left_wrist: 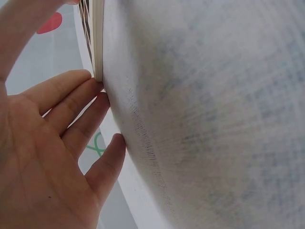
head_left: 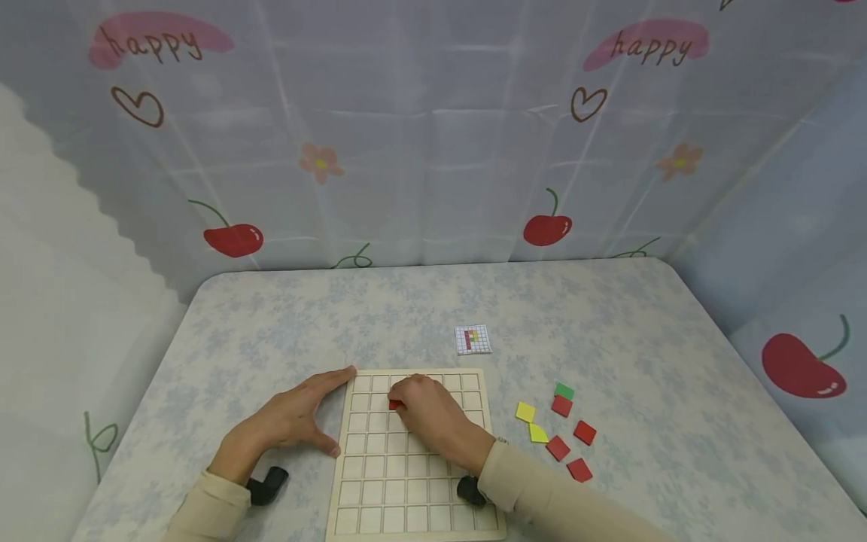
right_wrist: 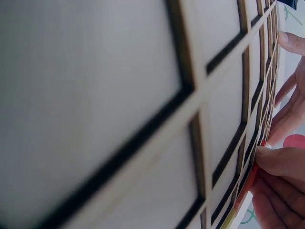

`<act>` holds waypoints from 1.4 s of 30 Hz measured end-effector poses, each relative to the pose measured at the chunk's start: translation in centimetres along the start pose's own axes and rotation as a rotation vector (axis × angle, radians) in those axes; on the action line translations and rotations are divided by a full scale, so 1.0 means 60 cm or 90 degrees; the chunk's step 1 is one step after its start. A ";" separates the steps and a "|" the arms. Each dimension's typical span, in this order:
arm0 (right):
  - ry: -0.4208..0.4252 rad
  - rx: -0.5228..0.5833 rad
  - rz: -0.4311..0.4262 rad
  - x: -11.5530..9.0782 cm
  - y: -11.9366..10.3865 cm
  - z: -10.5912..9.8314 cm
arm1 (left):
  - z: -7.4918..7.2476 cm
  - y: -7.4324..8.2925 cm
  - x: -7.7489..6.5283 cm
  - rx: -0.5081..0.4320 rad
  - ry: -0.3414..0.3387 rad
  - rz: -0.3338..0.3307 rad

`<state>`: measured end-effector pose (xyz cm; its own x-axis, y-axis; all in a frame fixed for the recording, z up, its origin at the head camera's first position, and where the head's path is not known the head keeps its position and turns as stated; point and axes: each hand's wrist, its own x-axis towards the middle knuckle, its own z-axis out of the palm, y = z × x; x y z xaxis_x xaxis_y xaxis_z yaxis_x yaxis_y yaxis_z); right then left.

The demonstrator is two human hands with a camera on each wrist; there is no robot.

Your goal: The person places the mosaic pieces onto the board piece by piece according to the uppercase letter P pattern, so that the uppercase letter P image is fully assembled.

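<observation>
A pale wooden grid board (head_left: 373,493) lies on the table. My left hand (head_left: 287,415) is at its left side, fingers spread, with fingertips touching the board's edge in the left wrist view. Over the board's upper middle, my right hand (head_left: 433,418) pinches a red square tile (head_left: 393,405) between thumb and fingers, down at the grid. Much of that tile is hidden by the fingers. In the right wrist view, red (right_wrist: 245,188) and a bit of a yellow tile (right_wrist: 229,218) show in the grid close to the fingertips; the hand covers these cells in the head view.
Right of the board lie several loose red tiles (head_left: 558,448), two yellow tiles (head_left: 525,412) and a green tile (head_left: 564,391) touching a red one. A small printed pattern card (head_left: 472,339) lies beyond the board. A printed curtain (head_left: 420,150) hangs behind the table.
</observation>
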<state>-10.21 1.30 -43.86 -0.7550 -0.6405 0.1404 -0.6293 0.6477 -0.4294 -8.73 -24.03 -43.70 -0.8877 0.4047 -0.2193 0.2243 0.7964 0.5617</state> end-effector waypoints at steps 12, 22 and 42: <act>0.005 -0.021 -0.010 -0.002 -0.001 0.005 | 0.003 -0.004 0.001 -0.008 0.001 0.008; -0.006 -0.029 0.000 -0.002 -0.002 0.004 | 0.005 -0.005 0.001 -0.004 -0.004 0.010; 0.007 0.028 0.070 -0.024 0.005 -0.028 | 0.003 -0.007 0.005 -0.001 -0.003 0.015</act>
<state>-9.63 3.09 -42.66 -0.8209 -0.5621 0.1010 -0.5348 0.6947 -0.4811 -8.99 -24.17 -44.15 -0.8802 0.4256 -0.2100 0.2447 0.7862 0.5675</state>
